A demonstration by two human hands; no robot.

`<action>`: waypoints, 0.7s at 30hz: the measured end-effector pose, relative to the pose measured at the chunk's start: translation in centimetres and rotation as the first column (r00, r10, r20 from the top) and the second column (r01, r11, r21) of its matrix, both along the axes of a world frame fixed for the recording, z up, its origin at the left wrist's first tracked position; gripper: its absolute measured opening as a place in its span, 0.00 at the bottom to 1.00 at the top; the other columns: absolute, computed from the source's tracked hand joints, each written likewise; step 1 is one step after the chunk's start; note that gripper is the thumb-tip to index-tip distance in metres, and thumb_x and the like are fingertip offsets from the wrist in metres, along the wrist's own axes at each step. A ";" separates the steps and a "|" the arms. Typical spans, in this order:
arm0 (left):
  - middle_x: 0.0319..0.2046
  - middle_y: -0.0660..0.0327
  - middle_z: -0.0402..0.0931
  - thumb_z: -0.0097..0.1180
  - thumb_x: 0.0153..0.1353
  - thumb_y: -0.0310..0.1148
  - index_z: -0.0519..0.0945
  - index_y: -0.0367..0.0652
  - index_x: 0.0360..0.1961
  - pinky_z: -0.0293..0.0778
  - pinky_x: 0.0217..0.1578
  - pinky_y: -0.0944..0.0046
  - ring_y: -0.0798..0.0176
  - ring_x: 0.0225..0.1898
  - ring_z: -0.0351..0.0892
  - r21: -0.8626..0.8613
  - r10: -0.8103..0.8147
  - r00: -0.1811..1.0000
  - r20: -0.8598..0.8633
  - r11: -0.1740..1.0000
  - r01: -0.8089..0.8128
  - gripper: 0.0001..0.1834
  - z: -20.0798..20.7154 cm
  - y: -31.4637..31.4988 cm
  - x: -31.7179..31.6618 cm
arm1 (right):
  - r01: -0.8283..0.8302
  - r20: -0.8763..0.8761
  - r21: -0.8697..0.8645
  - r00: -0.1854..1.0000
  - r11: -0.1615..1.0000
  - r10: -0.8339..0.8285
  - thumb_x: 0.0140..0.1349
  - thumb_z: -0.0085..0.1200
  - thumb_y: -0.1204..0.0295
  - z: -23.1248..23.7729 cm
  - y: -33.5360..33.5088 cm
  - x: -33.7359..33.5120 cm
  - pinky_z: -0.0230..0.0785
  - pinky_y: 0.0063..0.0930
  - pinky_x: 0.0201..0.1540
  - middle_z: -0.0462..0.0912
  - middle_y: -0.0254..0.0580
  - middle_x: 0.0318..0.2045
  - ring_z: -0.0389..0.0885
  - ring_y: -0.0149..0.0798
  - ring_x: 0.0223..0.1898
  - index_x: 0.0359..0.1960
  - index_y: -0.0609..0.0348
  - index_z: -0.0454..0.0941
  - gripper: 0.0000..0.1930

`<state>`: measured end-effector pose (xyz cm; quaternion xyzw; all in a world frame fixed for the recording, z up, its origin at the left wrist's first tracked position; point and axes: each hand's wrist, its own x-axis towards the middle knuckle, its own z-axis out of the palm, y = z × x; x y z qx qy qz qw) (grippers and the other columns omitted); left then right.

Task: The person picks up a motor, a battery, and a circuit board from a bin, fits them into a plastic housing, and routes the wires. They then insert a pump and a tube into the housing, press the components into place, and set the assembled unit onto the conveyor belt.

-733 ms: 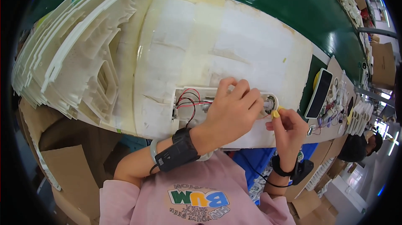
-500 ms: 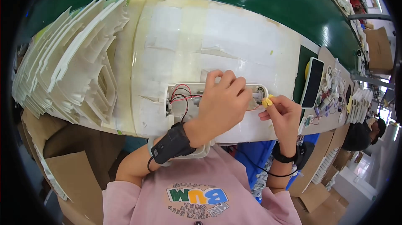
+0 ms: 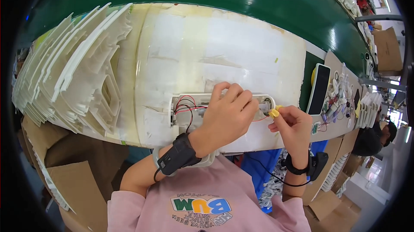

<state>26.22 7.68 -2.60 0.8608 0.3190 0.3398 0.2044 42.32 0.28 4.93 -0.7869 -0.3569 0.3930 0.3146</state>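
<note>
A long white plastic housing (image 3: pixel 171 112) with a rounded right end lies on the worktable in front of me. Red and black wires (image 3: pixel 186 102) loop inside its left end, and a round fitting sits inside the right end. My left hand (image 3: pixel 228 117) bends its fingers over the housing's middle and hides what lies beneath. At the rounded end, my right hand (image 3: pixel 295 126) pinches with thumb and forefinger, a small crinkled yellow piece (image 3: pixel 274 112) at the tips. Whether that piece is held or worn on the fingertips is unclear.
Nested white plastic shells (image 3: pixel 82 68) stand at the left. A dark-screened phone-like device (image 3: pixel 319 88) lies at the right, near loose electronic parts (image 3: pixel 338 98). Below the table are an open cardboard box (image 3: pixel 77 184) and a blue bin (image 3: pixel 261 163). Another person (image 3: pixel 375 139) is at far right.
The whole view has shifted slightly, so the table sits lower in it. Both hands keep nearly the same places at the housing, with the right fingers still pinched at its rounded end.
</note>
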 end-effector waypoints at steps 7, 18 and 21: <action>0.28 0.67 0.70 0.64 0.46 0.28 0.79 0.47 0.30 0.65 0.45 0.53 0.61 0.37 0.72 -0.011 -0.016 1.000 0.018 1.000 0.016 0.09 -0.1 0.0 0.0 | -0.024 0.039 0.011 0.999 1.000 0.023 0.61 0.56 0.82 0.1 -0.6 -0.3 0.77 0.19 0.26 0.84 0.43 0.26 0.84 0.31 0.24 0.35 0.73 0.77 0.04; 0.29 0.61 0.71 0.55 0.46 0.30 0.77 0.40 0.29 0.66 0.48 0.54 0.58 0.39 0.71 -0.008 -0.026 1.000 -0.014 1.000 0.026 0.08 -0.1 0.0 0.2 | -0.079 -0.048 -0.063 0.996 0.995 0.076 0.62 0.55 0.81 -0.4 0.3 1.0 0.76 0.19 0.24 0.83 0.43 0.25 0.83 0.30 0.23 0.34 0.72 0.77 0.03; 0.29 0.60 0.71 0.54 0.45 0.30 0.77 0.40 0.28 0.65 0.48 0.54 0.57 0.39 0.71 -0.007 0.004 0.999 -0.048 1.000 -0.004 0.07 0.0 0.0 0.3 | -0.102 -0.144 -0.128 0.986 0.987 0.083 0.62 0.57 0.80 -0.8 1.8 2.0 0.76 0.19 0.22 0.82 0.42 0.24 0.82 0.30 0.22 0.33 0.72 0.77 0.04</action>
